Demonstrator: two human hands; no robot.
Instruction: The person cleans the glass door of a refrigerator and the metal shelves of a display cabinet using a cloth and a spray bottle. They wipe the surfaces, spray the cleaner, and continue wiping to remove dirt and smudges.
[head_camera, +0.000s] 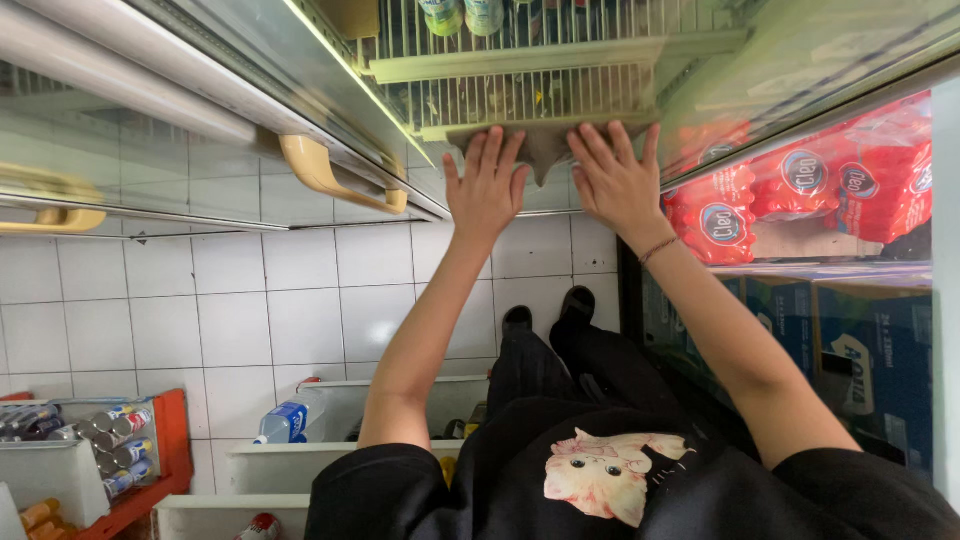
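At upper centre of the head view, the left hand (487, 187) and the right hand (615, 178) lie flat, fingers spread, pressing a brownish cloth (545, 147) against the white wire shelf (530, 85) of an open cooler; neither hand grips anything; the cloth sits between and under the fingertips, soft and creased; a tan door handle (325, 172) curves at upper left; glossy white floor tiles (250, 300) fill the left; red shrink-wrapped packs (800, 190) sit at right.

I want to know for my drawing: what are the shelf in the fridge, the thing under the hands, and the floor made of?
Shelf: looks like white-coated metal wire, with thin parallel bars. Cloth under both hands: soft brownish fabric, probably; its edge droops in a point. Floor: glossy white ceramic-looking tiles with grout lines.
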